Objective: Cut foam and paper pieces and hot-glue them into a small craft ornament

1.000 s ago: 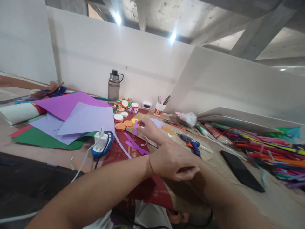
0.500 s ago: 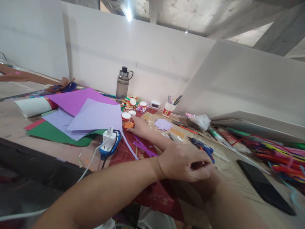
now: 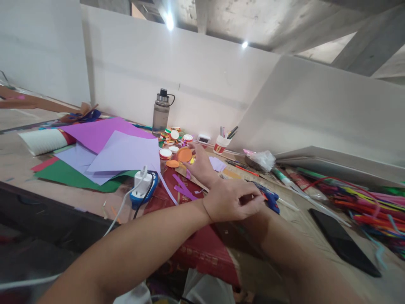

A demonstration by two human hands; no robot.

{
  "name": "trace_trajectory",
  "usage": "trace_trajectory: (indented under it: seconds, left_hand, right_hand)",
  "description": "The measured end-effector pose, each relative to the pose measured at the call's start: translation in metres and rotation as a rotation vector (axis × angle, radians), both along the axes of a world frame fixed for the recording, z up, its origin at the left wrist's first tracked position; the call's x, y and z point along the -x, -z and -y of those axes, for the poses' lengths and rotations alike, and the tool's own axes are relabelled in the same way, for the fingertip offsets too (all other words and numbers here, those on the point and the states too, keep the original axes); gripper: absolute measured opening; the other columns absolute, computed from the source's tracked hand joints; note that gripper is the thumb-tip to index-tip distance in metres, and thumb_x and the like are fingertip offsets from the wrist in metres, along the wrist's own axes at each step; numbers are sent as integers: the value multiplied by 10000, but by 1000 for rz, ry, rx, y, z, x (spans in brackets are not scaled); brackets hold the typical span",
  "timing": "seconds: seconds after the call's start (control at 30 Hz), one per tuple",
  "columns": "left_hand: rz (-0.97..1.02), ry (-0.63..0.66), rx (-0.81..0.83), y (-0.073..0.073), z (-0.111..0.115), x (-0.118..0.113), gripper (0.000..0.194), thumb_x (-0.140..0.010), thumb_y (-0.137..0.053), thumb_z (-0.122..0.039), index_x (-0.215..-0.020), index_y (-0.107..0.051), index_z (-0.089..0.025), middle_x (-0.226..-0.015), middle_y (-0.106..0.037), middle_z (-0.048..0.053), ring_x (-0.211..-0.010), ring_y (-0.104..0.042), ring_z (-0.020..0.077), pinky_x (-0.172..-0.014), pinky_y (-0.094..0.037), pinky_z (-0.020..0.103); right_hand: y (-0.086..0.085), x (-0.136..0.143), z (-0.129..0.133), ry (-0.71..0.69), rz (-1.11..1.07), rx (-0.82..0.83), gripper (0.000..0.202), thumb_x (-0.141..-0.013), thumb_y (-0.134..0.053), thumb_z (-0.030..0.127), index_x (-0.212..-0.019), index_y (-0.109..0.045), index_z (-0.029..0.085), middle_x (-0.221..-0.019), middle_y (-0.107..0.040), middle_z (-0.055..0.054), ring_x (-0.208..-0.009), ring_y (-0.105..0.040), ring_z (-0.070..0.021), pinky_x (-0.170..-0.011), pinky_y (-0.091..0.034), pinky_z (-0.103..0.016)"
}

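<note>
Worktop [image 3: 11,164]: cluttered, partly overlaid with red printed sheeting [image 3: 202,249]
Paper sheets: magenta sheet [image 3: 95,131], lavender sheet [image 3: 129,152] and green sheet [image 3: 76,177], overlapping at the left
Water bottle [image 3: 160,116]: grey, translucent, dark cap, upright near the back wall [image 3: 133,67]
Left hand [image 3: 232,200]: crosses over the right forearm; fingers curled toward the thumb, cannot tell whether they pinch anything
Right hand [image 3: 201,164]: reaches out beyond the left; thumb and forefinger pinching the edge of a disc
Phone [image 3: 343,240]: black, lying flat at the right
Glue gun [image 3: 270,200]: blue, partly hidden behind the left hand
Paper cup [image 3: 221,145]: red and white, holding pens
Orange disc [image 3: 184,155]: in the right hand's fingers, face turned toward the viewer
Second orange disc [image 3: 172,164]: flat, just beside the held one
Purple paper strips [image 3: 184,188]: crossed, on the red sheeting
</note>
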State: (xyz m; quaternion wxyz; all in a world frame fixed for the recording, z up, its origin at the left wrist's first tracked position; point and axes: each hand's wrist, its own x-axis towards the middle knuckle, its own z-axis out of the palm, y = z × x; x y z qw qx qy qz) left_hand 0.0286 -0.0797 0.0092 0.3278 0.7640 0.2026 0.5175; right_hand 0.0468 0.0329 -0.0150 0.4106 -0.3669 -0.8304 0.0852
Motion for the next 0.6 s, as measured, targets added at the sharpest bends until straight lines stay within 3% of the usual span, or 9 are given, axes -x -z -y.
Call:
trace_trajectory:
  seconds: [0.23,0.43,0.6]
  left_hand:
    - [7,-90,-104,6,-9,1,201,-850,-520,-255,-772,-699,-207,-767,-668,49,-740,-584,170,-790,-441,301]
    - [184,-314,-70,4,-21,5,171,-861,-535,-292,-809,-663,-193,-802,-615,31,-797,-541,157,-789,-396,273]
    - [618,-512,276,8,-55,9,135,-873,-536,-329,-837,-573,-204,-833,-579,15,-786,-531,125,-756,-417,245]
  right_hand:
    - [2,-42,6,90,-204,-13,691,-715,-688,298,-1346,-414,224,-1234,-581,-109,-994,-591,-227,-852,-501,-398]
    - [1,-70,18,207,-491,113,555,-783,-553,337,-1301,-413,194,-1237,-564,-133,-1025,-604,-216,-859,-522,-351]
    - [-3,-93,23,267,-666,162,735,-634,-722,351,-1268,-387,189,-1261,-543,-146,-1011,-607,-222,-863,-526,-387]
